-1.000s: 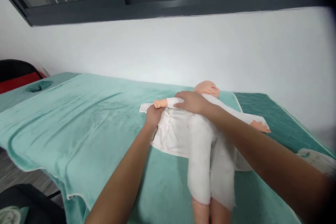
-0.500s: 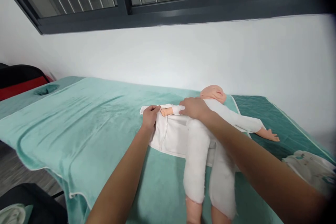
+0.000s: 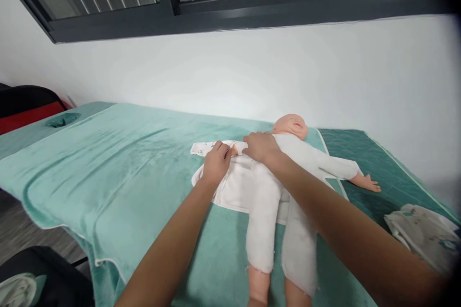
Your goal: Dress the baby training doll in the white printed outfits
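A baby doll (image 3: 262, 230) with a white cloth body and bare plastic head, hands and legs lies face up, its far arm stretched out to the right. Under its side a white baby garment (image 3: 236, 187) is spread, one printed sleeve (image 3: 199, 148) pointing left. My left hand (image 3: 216, 160) is closed at the doll's small hand, over the sleeve; its fingertips partly cover that spot. My right hand (image 3: 262, 146) is wrapped round the doll's near arm, close to the body, and hides much of it.
A light green blanket (image 3: 108, 168) covers the bed, with a darker green quilted mat (image 3: 349, 146) on the right. A folded printed cloth (image 3: 423, 235) lies at the right edge. Behind are a white wall and barred window. A black chair (image 3: 46, 273) stands lower left.
My left hand has moved right, from the garment's sleeve onto the doll's hand. The printed sleeve shows more behind it. My right hand stays on the arm, shifted slightly left.
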`<act>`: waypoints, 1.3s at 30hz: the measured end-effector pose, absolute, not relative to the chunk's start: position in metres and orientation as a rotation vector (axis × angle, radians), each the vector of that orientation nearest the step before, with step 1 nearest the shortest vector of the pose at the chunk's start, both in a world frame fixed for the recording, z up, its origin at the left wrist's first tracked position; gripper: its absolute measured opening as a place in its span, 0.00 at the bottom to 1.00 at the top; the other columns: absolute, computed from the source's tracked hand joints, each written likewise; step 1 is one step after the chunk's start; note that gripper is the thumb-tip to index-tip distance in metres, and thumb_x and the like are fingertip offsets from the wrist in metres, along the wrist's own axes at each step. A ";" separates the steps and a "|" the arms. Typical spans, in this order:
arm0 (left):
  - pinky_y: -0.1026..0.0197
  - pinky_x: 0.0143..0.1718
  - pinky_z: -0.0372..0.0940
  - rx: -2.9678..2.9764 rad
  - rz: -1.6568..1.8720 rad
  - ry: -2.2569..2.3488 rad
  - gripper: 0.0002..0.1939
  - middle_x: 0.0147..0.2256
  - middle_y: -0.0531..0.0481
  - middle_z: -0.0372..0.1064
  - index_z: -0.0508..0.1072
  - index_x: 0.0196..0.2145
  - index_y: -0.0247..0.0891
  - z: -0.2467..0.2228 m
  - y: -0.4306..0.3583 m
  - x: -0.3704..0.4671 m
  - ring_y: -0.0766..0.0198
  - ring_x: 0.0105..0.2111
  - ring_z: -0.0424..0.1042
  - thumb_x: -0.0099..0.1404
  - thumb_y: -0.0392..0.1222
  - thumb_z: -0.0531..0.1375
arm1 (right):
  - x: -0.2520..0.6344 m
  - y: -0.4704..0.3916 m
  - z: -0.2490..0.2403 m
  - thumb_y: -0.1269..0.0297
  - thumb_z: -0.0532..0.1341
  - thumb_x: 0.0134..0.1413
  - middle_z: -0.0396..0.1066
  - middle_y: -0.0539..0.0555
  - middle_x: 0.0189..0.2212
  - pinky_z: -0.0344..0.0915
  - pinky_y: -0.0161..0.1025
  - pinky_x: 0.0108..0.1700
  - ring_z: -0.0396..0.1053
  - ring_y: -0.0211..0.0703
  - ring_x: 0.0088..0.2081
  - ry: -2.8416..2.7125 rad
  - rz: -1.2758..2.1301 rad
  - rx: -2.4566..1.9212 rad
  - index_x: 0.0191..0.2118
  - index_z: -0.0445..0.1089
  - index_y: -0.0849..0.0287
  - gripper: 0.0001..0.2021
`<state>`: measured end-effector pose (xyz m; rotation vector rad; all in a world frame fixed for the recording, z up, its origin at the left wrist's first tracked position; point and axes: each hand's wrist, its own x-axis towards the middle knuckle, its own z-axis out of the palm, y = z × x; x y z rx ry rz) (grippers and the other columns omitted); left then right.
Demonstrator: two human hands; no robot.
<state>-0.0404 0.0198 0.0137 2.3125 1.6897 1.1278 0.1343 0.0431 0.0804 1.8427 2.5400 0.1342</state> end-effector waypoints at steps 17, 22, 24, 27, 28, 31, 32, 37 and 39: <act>0.59 0.31 0.58 2.492 0.827 1.799 0.15 0.42 0.45 0.69 0.73 0.40 0.41 0.012 0.019 -0.024 0.59 0.36 0.71 0.74 0.44 0.47 | 0.135 0.038 0.069 0.52 0.54 0.64 0.74 0.62 0.41 0.58 0.50 0.48 0.70 0.56 0.45 2.659 0.257 1.754 0.44 0.72 0.58 0.16; 0.60 0.41 0.63 2.407 1.035 1.455 0.13 0.41 0.47 0.70 0.74 0.39 0.41 0.015 0.022 -0.027 0.61 0.41 0.70 0.73 0.44 0.50 | 0.125 0.042 0.067 0.58 0.54 0.63 0.74 0.63 0.41 0.59 0.49 0.47 0.70 0.56 0.44 2.620 0.248 1.802 0.43 0.71 0.59 0.12; 0.60 0.45 0.63 2.386 1.094 1.427 0.14 0.41 0.47 0.71 0.74 0.41 0.42 0.016 0.022 -0.029 0.60 0.44 0.70 0.74 0.43 0.49 | 0.123 0.042 0.070 0.60 0.54 0.63 0.74 0.63 0.42 0.60 0.49 0.46 0.70 0.56 0.44 2.637 0.237 1.832 0.44 0.71 0.60 0.12; 0.56 0.50 0.61 2.321 1.192 1.645 0.14 0.43 0.45 0.71 0.73 0.47 0.42 0.015 0.020 -0.035 0.57 0.47 0.68 0.73 0.42 0.49 | 0.132 0.037 0.082 0.60 0.53 0.64 0.74 0.60 0.47 0.62 0.46 0.46 0.71 0.54 0.46 2.829 0.131 1.949 0.48 0.70 0.58 0.13; 0.55 0.50 0.61 2.286 1.202 1.766 0.14 0.44 0.44 0.71 0.72 0.48 0.41 0.015 0.020 -0.037 0.55 0.48 0.67 0.73 0.42 0.50 | 0.139 0.033 0.087 0.59 0.53 0.65 0.73 0.58 0.49 0.63 0.44 0.47 0.71 0.52 0.48 2.918 0.077 2.037 0.50 0.69 0.56 0.14; 0.52 0.48 0.61 2.219 1.089 2.052 0.13 0.45 0.41 0.70 0.71 0.47 0.38 0.012 0.022 -0.042 0.49 0.49 0.66 0.70 0.46 0.55 | 0.178 0.012 0.096 0.56 0.51 0.66 0.72 0.57 0.51 0.64 0.41 0.48 0.70 0.49 0.49 3.050 -0.002 2.427 0.52 0.68 0.54 0.16; 0.52 0.47 0.62 2.218 1.033 2.095 0.13 0.45 0.41 0.70 0.71 0.46 0.38 0.011 0.023 -0.043 0.49 0.49 0.66 0.69 0.47 0.56 | 0.194 0.004 0.095 0.56 0.51 0.66 0.72 0.58 0.51 0.64 0.42 0.48 0.70 0.49 0.49 3.005 0.032 2.576 0.52 0.68 0.55 0.16; 0.54 0.45 0.62 2.264 0.958 2.041 0.07 0.41 0.43 0.71 0.70 0.39 0.41 0.010 0.026 -0.042 0.51 0.46 0.68 0.70 0.44 0.54 | 0.269 -0.038 0.061 0.52 0.48 0.65 0.76 0.62 0.38 0.62 0.47 0.41 0.72 0.58 0.42 2.054 0.158 3.203 0.48 0.73 0.56 0.20; 0.55 0.44 0.62 2.270 1.017 1.928 0.08 0.40 0.44 0.71 0.70 0.38 0.41 0.013 0.025 -0.040 0.53 0.45 0.69 0.71 0.43 0.52 | 0.280 -0.046 0.047 0.48 0.45 0.66 0.76 0.63 0.35 0.61 0.48 0.39 0.72 0.61 0.40 1.861 0.070 3.178 0.49 0.73 0.56 0.25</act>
